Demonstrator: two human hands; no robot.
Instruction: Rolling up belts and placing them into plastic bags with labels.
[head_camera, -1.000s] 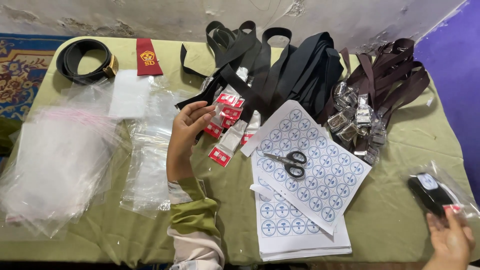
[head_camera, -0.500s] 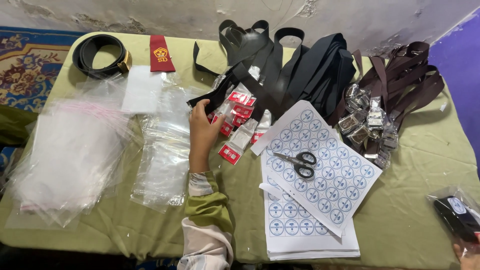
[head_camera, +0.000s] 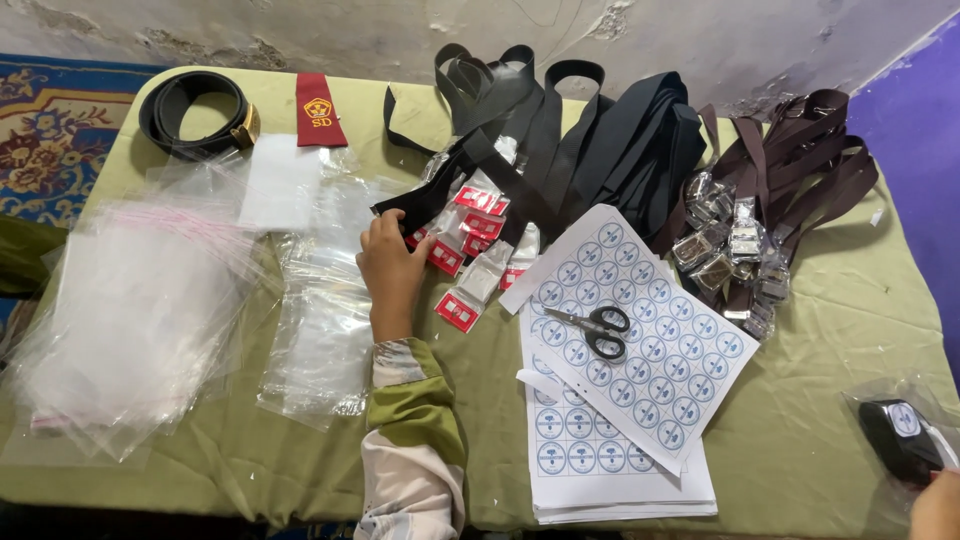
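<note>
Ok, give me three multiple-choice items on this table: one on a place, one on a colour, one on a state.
1. Where do the scissors lie?
A. on the sticker sheets
B. on the clear bags
C. on the rug

2. What colour is the table cloth?
A. white
B. olive green
C. red

3. What is the left hand doing?
A. holding the scissors
B. lifting the coiled belt
C. resting on the small red-topped packets

Answers: 1 A, the scissors sit on the top sheet of round stickers. 2 B, the bare cloth shows olive green. 3 C, its fingers touch the packets beside the black straps; the right hand is only partly in view at the corner.
</note>
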